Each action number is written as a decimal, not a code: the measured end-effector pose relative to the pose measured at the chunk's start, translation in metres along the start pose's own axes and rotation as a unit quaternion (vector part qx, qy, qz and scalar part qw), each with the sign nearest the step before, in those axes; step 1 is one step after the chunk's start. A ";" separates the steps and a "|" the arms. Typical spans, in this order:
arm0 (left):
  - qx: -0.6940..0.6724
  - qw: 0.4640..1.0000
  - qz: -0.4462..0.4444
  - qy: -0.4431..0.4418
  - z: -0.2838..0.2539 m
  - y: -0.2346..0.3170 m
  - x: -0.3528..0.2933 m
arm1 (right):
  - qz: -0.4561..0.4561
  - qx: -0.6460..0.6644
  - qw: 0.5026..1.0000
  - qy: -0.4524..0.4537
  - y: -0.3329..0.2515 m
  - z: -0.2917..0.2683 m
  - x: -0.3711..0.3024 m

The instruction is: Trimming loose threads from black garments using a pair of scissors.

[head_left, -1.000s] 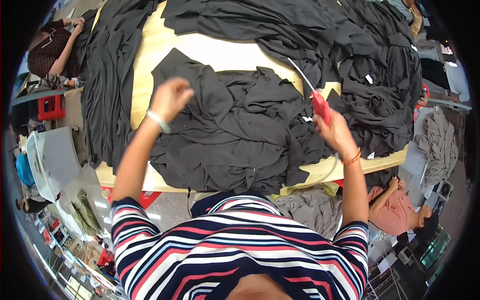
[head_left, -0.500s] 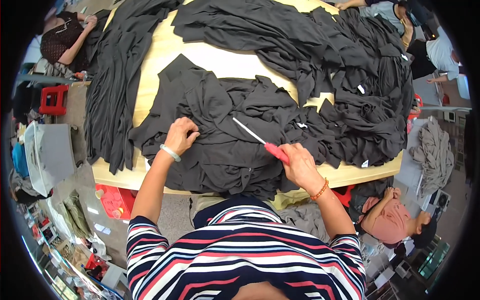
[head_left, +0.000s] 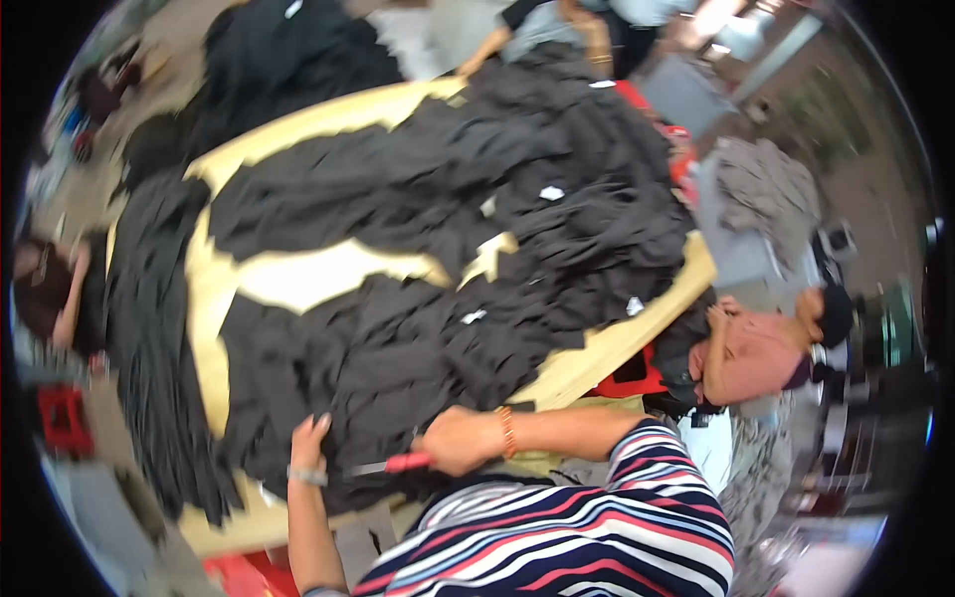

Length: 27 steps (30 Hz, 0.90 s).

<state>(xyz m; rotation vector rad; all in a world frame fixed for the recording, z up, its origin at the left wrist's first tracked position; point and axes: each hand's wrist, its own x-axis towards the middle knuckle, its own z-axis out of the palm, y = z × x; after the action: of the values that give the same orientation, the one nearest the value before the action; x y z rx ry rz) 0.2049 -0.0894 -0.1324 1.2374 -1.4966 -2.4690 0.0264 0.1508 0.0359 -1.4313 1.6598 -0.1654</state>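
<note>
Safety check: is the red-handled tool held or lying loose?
Held: the right hand grips the red handle, its metal end pointing left.

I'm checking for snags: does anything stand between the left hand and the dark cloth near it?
Nothing visible stands between the left hand and the dark cloth. The red-handled tool in the right hand lies off to the side, not between them. Blur hides whether hand and cloth touch.
</note>
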 end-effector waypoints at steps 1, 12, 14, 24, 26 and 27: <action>-0.036 0.999 0.010 -0.009 0.003 0.005 -0.004 | -0.019 0.009 0.999 0.026 0.003 0.000 0.001; 0.094 0.991 0.095 -0.010 0.003 0.014 -0.010 | 0.004 0.008 0.979 0.204 0.021 0.009 -0.016; 0.126 0.985 0.113 -0.025 0.008 0.017 -0.008 | -0.003 0.013 0.971 0.240 0.027 0.012 -0.022; 0.233 0.969 0.033 0.072 0.028 0.046 -0.034 | -0.022 0.021 0.983 0.181 0.011 0.022 -0.032; 0.342 0.933 0.112 -0.008 -0.001 0.025 -0.019 | -0.012 0.012 0.978 0.210 0.019 0.027 -0.034; 0.489 0.850 0.195 -0.002 -0.015 0.014 -0.013 | -0.023 0.004 0.972 0.233 0.024 0.034 -0.033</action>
<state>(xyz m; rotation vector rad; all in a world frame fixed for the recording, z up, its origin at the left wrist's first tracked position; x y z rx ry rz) 0.2181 -0.1038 -0.1172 0.7760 -2.7937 -1.4072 0.0296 0.2017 0.0188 -1.5021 1.9947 -0.5692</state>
